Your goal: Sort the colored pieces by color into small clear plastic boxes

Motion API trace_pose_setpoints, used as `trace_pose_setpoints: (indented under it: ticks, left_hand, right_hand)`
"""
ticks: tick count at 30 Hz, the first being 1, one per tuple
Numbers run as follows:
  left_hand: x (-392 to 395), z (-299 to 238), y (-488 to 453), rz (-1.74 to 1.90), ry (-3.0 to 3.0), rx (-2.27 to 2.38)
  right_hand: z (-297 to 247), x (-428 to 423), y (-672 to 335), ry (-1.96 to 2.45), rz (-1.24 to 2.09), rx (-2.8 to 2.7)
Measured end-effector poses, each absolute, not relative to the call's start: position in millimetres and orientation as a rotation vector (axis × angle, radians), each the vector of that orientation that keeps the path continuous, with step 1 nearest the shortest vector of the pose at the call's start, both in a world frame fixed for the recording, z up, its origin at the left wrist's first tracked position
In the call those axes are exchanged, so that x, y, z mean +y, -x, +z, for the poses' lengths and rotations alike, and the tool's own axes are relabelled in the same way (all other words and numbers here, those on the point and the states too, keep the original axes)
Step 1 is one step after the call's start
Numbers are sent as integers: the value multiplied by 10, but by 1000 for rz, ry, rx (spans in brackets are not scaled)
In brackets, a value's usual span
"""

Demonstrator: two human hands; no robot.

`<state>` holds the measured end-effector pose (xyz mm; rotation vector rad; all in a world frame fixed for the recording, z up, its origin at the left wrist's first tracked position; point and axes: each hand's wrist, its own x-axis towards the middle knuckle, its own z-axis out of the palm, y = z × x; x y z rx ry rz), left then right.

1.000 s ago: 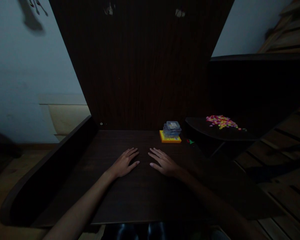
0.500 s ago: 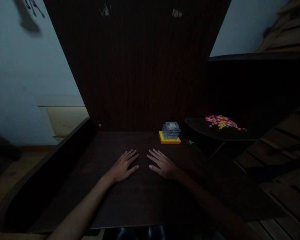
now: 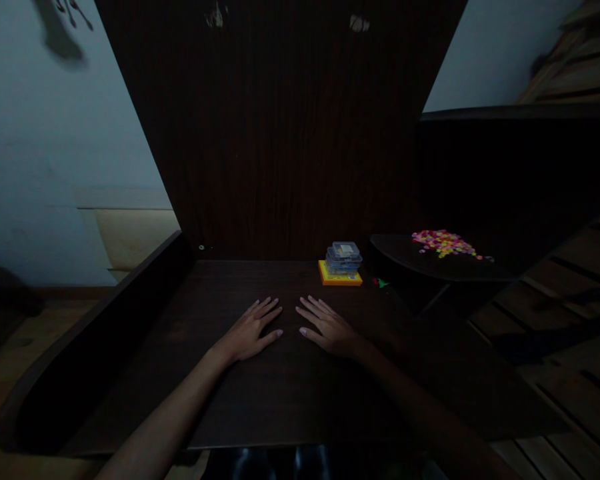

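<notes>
My left hand (image 3: 251, 331) lies flat on the dark wooden desk (image 3: 260, 413), palm down, fingers apart, holding nothing. To its right my right hand (image 3: 331, 328) rests the same way, fingers spread, with a gap between the two thumbs. Just beyond the right hand, a stack of clear plastic boxes (image 3: 343, 258) sits on a flat yellow box (image 3: 341, 279). Beside the stack lies a small red and green item (image 3: 381, 283), too small to name.
A raised corner shelf (image 3: 395, 257) on the right bears a heap of small colourful pieces (image 3: 445, 243). A tall dark back panel (image 3: 290, 133) rises behind the desk. A raised side board (image 3: 95, 333) borders it on the left.
The view has shifted slightly. Both hands stay flat on the desk, and the boxes have not moved.
</notes>
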<state>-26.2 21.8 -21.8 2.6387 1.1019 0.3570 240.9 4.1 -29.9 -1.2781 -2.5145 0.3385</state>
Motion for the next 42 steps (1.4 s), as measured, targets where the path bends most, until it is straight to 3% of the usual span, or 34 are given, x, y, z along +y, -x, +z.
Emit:
trace_pose_setpoints:
  ticks: [42]
  left_hand:
    - [189, -229, 284, 354, -2672, 1109]
  right_hand:
    - [-289, -43, -2354, 1300, 278, -2512]
